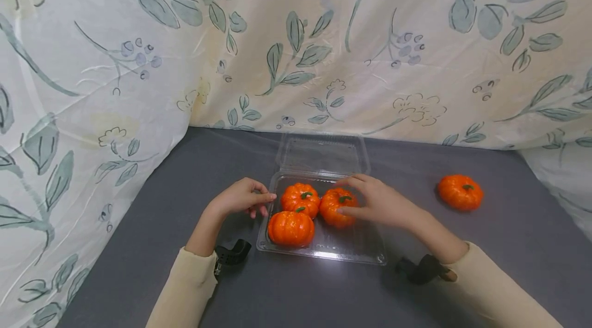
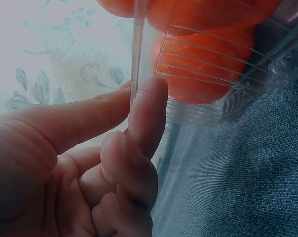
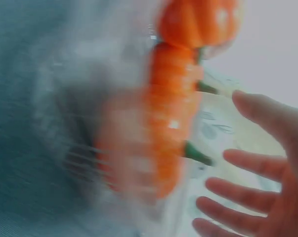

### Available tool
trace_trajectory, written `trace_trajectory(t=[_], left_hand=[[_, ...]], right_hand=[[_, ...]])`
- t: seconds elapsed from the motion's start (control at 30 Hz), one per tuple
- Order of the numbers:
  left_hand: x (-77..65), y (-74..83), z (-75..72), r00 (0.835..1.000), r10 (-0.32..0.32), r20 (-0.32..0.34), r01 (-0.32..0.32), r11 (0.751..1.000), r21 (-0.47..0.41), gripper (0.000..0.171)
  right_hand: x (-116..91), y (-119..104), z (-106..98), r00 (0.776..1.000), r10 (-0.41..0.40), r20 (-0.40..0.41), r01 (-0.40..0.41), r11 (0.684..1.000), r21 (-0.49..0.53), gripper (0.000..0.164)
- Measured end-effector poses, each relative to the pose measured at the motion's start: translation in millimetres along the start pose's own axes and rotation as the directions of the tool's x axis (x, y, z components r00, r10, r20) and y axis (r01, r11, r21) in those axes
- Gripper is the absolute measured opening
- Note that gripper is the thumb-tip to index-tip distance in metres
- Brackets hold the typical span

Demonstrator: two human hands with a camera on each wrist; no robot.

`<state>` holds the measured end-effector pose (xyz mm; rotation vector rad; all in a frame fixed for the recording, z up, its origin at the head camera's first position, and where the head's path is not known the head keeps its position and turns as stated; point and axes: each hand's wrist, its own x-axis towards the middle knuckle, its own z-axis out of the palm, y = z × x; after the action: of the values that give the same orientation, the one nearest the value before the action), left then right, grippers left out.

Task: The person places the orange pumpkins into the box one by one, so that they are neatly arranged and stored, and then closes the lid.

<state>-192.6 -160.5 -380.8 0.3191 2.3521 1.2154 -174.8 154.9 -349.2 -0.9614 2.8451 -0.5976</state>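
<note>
A clear plastic clamshell box [image 1: 324, 254] lies with its lid [image 1: 324, 153] folded back. Three small orange pumpkins with green stems sit in it: a front left pumpkin [image 1: 290, 229], one behind it [image 1: 296, 195], and a right pumpkin [image 1: 334, 210]. My left hand [image 1: 242, 197] pinches the box's left rim between thumb and finger, as the left wrist view shows the rim [image 2: 135, 64] between them. Over the right pumpkin is my right hand [image 1: 376, 202], fingers spread and holding nothing. In the right wrist view, its fingers [image 3: 247, 192] stand apart from the pumpkin stems.
Another orange pumpkin [image 1: 460, 193] lies on the dark grey tabletop [image 1: 296, 292] at the right, outside the box. A floral curtain [image 1: 324, 60] hangs behind and along the left side. Black wrist mounts [image 1: 233, 253] sit at both sleeves.
</note>
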Motion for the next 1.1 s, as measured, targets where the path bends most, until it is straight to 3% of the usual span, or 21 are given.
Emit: trace_trajectory(t=[0.23,0.37,0.57,0.67,0.83,1.1], left_hand=[[-0.5,-1.4,0.4,1.0,0.011,0.003,-0.011,1.0,0.003,0.026],[-0.5,-2.2,0.8,1.0,0.009,0.002,-0.009,1.0,-0.001,0.025],[-1.4,-1.4,1.5,1.0,0.004,0.004,-0.004,1.0,-0.006,0.025],[-2.1,-0.9,1.7,1.0,0.002,0.001,-0.002,1.0,-0.003,0.025],[-2.0,-0.9,2.3,1.0,0.002,-0.003,-0.002,1.0,0.001,0.025],[-2.1,-0.3,2.2,1.0,0.005,-0.009,-0.005,1.0,0.011,0.025]], right_hand=[[-6.4,-9.1,-29.5,0.989,0.061,0.132,-0.061,0.998,-0.003,0.056],[-10.8,-14.7,-44.8,0.978,0.05,0.2,-0.052,0.999,0.005,0.056],[-18.5,-22.1,-64.3,0.947,-0.025,0.32,0.005,0.998,0.063,0.057],[-20.0,-23.1,-69.1,0.923,-0.089,0.374,0.061,0.994,0.087,0.047],[-22.0,-23.1,-71.2,0.899,-0.182,0.399,0.143,0.982,0.125,0.032],[-26.1,-21.9,-72.2,0.9,-0.19,0.392,0.147,0.98,0.137,0.037]])
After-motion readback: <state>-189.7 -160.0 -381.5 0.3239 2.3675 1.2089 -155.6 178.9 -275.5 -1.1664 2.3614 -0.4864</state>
